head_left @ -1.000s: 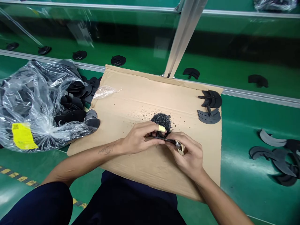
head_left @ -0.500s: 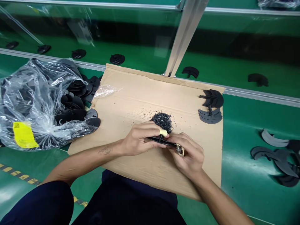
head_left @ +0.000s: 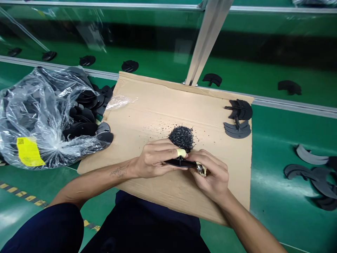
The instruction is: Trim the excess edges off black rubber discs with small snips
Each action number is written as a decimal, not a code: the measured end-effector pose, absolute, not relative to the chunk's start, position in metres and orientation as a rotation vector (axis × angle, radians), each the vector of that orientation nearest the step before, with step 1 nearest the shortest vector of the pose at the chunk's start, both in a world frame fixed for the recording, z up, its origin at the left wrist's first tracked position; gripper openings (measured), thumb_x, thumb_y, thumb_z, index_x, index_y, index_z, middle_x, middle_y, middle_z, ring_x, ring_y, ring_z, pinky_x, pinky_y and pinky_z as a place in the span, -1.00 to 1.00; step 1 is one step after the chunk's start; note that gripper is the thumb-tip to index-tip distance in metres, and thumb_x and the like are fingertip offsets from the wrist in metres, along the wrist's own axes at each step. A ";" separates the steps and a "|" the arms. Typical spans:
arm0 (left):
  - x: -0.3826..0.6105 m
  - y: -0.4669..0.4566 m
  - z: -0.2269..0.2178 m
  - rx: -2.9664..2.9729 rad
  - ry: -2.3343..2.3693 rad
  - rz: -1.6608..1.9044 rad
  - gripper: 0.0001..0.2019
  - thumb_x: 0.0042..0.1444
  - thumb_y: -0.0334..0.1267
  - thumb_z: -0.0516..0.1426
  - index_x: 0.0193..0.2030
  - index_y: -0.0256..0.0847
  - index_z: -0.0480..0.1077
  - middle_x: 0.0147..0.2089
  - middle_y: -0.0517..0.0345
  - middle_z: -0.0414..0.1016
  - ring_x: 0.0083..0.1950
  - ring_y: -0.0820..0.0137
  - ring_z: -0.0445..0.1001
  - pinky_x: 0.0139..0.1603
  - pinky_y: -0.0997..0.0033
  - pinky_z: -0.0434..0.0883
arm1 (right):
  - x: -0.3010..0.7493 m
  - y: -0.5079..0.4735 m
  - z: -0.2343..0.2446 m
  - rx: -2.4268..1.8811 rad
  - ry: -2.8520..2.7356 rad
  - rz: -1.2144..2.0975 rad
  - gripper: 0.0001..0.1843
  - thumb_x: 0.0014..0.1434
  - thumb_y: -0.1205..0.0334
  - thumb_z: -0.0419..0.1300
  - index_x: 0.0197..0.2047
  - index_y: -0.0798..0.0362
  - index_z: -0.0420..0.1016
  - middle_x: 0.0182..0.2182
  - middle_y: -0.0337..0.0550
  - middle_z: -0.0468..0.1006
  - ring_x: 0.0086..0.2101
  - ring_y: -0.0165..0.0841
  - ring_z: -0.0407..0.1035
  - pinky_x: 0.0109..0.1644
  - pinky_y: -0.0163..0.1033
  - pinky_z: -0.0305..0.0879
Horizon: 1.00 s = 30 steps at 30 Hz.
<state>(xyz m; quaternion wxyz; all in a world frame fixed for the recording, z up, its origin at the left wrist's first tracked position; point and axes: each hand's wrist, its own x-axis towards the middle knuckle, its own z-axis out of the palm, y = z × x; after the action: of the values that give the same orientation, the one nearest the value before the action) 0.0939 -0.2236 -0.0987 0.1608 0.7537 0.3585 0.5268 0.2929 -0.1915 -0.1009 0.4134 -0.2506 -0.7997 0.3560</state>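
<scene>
My left hand [head_left: 155, 158] is closed on a thin, curved black plastic part [head_left: 175, 162], held nearly edge-on above the cardboard. Pale yellow tape [head_left: 181, 153] wraps one of its fingertips. At the other end of the part, my right hand [head_left: 212, 172] is closed around a small tool [head_left: 201, 169] with a shiny metal end and a yellowish rim. Its kind is mostly hidden by the fingers. The two hands nearly touch. Just beyond them lies a heap of black plastic shavings [head_left: 181, 137] on the cardboard sheet [head_left: 147, 91].
A clear plastic bag [head_left: 52, 116] of black discs lies at left, spilling some onto the cardboard. Black curved parts [head_left: 238, 119] rest at the cardboard's right edge, and several more [head_left: 316, 179] on the green surface beyond. A metal post [head_left: 207, 42] stands at the back.
My left hand and the black part have shifted very slightly left and tilted a little. The right hand stays nearly in place.
</scene>
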 end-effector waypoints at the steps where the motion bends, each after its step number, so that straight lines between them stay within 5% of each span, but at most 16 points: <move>1: 0.094 -0.224 -0.098 2.150 1.018 1.505 -0.81 0.20 -0.32 0.29 -0.05 -0.26 0.49 -0.23 0.03 0.65 -0.24 0.40 0.61 -0.20 0.36 0.58 | 0.293 -0.191 -0.101 -0.620 -2.007 0.896 -0.76 0.20 0.45 0.26 -0.10 -0.02 0.54 -0.29 -0.09 0.64 -0.34 -0.29 0.53 -0.24 -0.16 0.51; 19: 0.097 -0.224 -0.097 2.007 1.037 1.449 -0.71 0.20 -0.29 0.29 0.05 -0.26 0.48 -0.25 0.05 0.63 -0.22 0.39 0.58 -0.18 0.35 0.54 | 0.295 -0.189 -0.104 -0.602 -1.993 0.934 -0.76 0.19 0.46 0.26 -0.10 -0.01 0.56 -0.23 -0.07 0.66 -0.28 -0.27 0.56 -0.20 -0.15 0.52; 26: 0.092 -0.224 -0.094 2.061 1.028 1.337 -0.75 0.28 -0.26 0.22 0.03 -0.34 0.45 -0.20 -0.10 0.62 -0.18 0.33 0.55 -0.15 0.27 0.52 | 0.295 -0.188 -0.105 -0.623 -2.017 0.934 -0.74 0.19 0.49 0.26 -0.10 -0.03 0.54 -0.26 -0.09 0.63 -0.30 -0.29 0.54 -0.20 -0.15 0.48; 30: 0.092 -0.225 -0.095 2.060 1.020 1.421 -0.79 0.20 -0.34 0.28 -0.03 -0.26 0.48 -0.23 0.02 0.64 -0.23 0.39 0.57 -0.18 0.34 0.53 | 0.295 -0.187 -0.103 -0.610 -2.031 0.931 -0.74 0.19 0.50 0.25 -0.11 -0.01 0.52 -0.29 -0.10 0.61 -0.33 -0.31 0.51 -0.24 -0.18 0.47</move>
<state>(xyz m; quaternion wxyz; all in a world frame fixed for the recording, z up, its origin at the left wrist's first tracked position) 0.0923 -0.2248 -0.0949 0.2178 0.7440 0.3684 0.5131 0.2948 -0.1873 -0.1034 0.4011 -0.2413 -0.8033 0.3683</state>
